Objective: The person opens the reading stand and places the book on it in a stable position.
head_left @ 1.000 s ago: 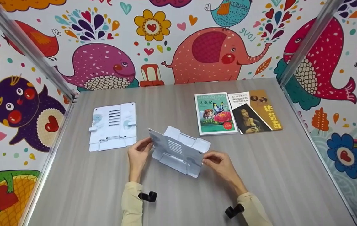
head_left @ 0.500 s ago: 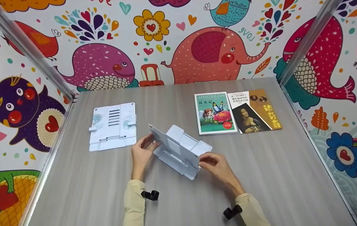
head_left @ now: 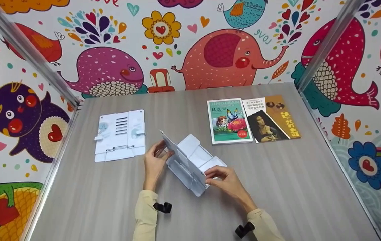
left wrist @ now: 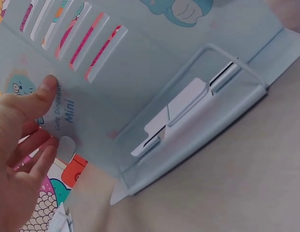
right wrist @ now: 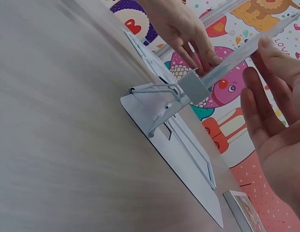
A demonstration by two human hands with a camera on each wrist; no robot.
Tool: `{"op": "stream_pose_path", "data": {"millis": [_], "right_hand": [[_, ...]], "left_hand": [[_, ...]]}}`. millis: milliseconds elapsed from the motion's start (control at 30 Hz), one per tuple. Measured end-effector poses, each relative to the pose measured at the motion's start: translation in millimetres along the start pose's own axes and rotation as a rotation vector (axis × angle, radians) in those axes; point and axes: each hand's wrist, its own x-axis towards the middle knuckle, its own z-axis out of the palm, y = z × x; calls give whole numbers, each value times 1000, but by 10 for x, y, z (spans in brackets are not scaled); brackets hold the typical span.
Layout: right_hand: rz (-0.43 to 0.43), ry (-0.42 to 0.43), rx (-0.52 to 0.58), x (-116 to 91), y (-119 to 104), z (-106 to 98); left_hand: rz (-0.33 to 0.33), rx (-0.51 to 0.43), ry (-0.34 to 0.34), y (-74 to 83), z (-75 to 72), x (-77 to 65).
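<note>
A pale blue book stand (head_left: 184, 164) is between the two hands, its slotted panel raised at a steep angle above a flat white base. The left hand (head_left: 154, 164) pinches the panel's left edge, thumb on the printed face and fingers behind, as the left wrist view shows beside the word "Mini" (left wrist: 68, 112). At the opposite edge, the right hand (head_left: 227, 182) pinches the panel between thumb and fingers. A wire bar (left wrist: 188, 60) and a lower ledge (left wrist: 203, 130) run along the panel's foot. In the right wrist view the base (right wrist: 164, 147) lies close to the tabletop.
A second book stand (head_left: 110, 137) lies folded flat at the left. Toward the back right lie a green-covered book (head_left: 230, 122) and a brown and white book (head_left: 272, 118), side by side. Patterned walls with metal posts (head_left: 324, 43) border the grey table (head_left: 86, 201).
The book stand has turned clockwise seen from above, its right edge swinging toward the person. The right hand has moved left and slightly nearer; the left hand has shifted a little right.
</note>
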Motion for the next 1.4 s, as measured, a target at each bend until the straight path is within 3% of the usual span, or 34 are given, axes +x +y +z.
{"op": "stream_pose_path", "data": {"millis": [267, 433, 667, 867, 1067, 1200, 1400], "right_hand": [[-2, 7, 6, -7, -5, 53], [-7, 12, 18, 2, 0, 109], [-28, 9, 32, 6, 7, 166], [-32, 7, 41, 9, 26, 183], [-62, -22, 54, 19, -11, 192], [-80, -40, 57, 33, -83, 182], [-103, -34, 60, 71, -167, 176]], "left_hand": [[15, 47, -36, -2, 0, 18], [1, 29, -68, -13, -7, 59], [6, 23, -122, -317, -15, 191], [4, 3, -144, -372, -44, 234], [28, 18, -173, -300, -66, 254], [47, -2, -151, -262, -74, 311], [97, -51, -127, -70, -73, 366]]}}
